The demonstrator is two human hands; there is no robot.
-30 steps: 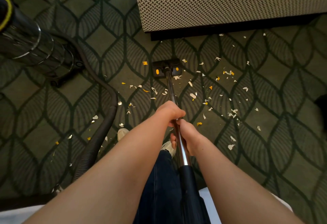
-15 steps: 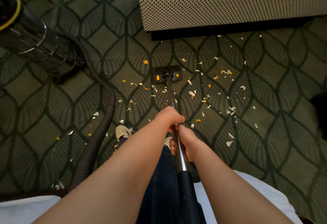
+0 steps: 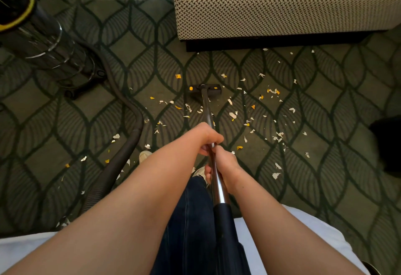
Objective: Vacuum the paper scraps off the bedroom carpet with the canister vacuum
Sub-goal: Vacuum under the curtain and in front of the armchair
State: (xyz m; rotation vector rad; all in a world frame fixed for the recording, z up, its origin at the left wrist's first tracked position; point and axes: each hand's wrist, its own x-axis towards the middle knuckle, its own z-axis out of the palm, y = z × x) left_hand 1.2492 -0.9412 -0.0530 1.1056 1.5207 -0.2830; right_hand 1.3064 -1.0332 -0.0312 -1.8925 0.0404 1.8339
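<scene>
Both hands grip the chrome vacuum wand [image 3: 207, 114] that runs forward to the black floor nozzle [image 3: 205, 89] with two orange spots. My left hand [image 3: 206, 139] holds the wand higher up, and my right hand [image 3: 225, 169] holds it just below. The nozzle rests flat on the green leaf-pattern carpet [image 3: 325, 188]. White and orange paper scraps [image 3: 233, 114] lie scattered around the nozzle, mostly to its right and near side. The steel canister [image 3: 43, 42] stands at the upper left, with its dark hose [image 3: 121, 161] curving down along the left.
A woven beige bed base [image 3: 282, 3] with a dark plinth stands just beyond the nozzle. A black object [image 3: 388, 144] lies at the right edge. My shoes [image 3: 145, 155] and dark trousers are below the hands.
The nozzle has been drawn back toward me, away from the bed base, over the scraps. The view has tilted slightly downward. Both hands keep their grip on the wand.
</scene>
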